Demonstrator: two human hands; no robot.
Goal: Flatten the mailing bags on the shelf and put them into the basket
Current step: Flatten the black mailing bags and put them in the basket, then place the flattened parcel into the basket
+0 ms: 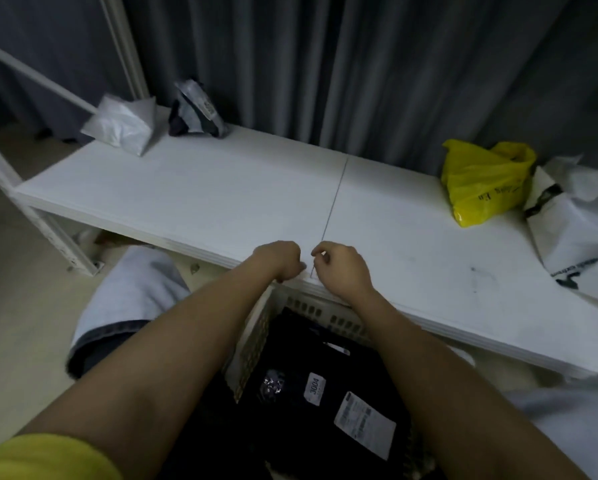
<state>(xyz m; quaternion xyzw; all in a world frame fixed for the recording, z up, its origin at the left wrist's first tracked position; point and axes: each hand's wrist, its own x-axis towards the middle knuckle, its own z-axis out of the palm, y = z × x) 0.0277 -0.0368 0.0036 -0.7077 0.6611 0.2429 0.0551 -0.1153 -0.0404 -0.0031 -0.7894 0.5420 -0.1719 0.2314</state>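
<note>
Fingers on both our left hand and right hand curl, holding nothing, at the shelf edge. Black bags lie in the basket below.

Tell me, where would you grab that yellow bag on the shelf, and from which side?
I would take the yellow bag by its crumpled open top, near the back, coming from above with the right hand. The top stands up in loose folds that fingers can pinch, while the lower body lies slumped on the shelf. A white bag crowds its right side.
</note>
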